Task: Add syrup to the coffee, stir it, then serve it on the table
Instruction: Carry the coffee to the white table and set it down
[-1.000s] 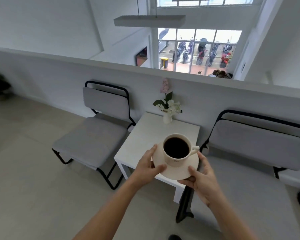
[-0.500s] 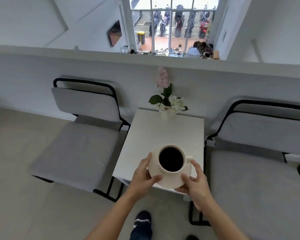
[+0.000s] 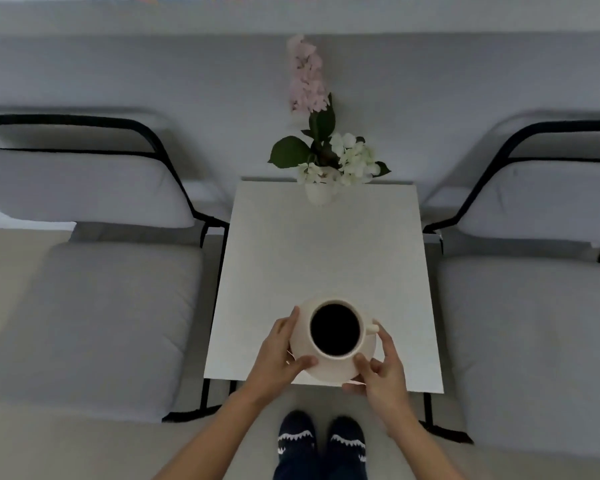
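A cream cup (image 3: 336, 330) full of black coffee sits on a cream saucer (image 3: 333, 370), its handle pointing right. My left hand (image 3: 281, 351) grips the saucer's left rim, thumb on top. The right rim is held by my right hand (image 3: 383, 370), with a finger up by the cup's handle. Cup and saucer are over the near edge of the small white square table (image 3: 326, 271); I cannot tell whether the saucer touches the tabletop.
A white vase of pink and white flowers (image 3: 321, 161) stands at the table's far edge against the low wall. Grey cushioned chairs with black frames flank the table, one on the left (image 3: 94, 306) and one on the right (image 3: 534, 323). My dark socks (image 3: 321, 441) show below.
I have stepped up to the table and my view has tilted down. The cup and saucer, held in both hands throughout, have come from in front of the table to over its near edge.
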Available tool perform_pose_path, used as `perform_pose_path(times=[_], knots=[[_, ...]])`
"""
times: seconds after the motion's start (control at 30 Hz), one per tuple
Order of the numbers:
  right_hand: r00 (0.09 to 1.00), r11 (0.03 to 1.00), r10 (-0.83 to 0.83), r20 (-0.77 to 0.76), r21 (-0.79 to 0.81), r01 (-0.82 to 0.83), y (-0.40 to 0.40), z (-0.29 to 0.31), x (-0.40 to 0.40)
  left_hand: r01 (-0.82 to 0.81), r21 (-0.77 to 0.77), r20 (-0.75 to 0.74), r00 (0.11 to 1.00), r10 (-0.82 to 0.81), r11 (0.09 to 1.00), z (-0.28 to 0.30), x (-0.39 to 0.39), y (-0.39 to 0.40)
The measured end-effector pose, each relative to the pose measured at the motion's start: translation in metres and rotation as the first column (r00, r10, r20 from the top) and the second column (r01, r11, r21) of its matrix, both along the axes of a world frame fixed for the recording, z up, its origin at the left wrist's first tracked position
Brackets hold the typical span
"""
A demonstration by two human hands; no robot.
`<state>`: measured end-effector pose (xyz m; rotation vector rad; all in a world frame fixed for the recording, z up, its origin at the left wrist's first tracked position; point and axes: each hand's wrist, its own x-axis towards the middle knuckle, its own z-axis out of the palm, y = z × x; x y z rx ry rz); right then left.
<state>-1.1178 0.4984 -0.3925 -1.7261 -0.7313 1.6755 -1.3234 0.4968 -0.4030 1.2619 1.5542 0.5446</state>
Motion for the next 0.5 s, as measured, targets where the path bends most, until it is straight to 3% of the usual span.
perform_pose_path(times=[0.23, 0.5], knots=[[0.994, 0.996, 0.083, 0.076, -0.043, -0.08, 0.02, -0.087, -0.001, 0.024, -0.065, -0.079, 0.996, -0.029, 0.998, -0.087, 0.001, 0.017], [0.967, 0.984, 0.18, 0.178, -0.022, -0.179, 0.033, -0.138, -0.005, 0.034, -0.085, -0.139, 0.989, -0.046, 0.996, -0.143, -0.002, 0.02]])
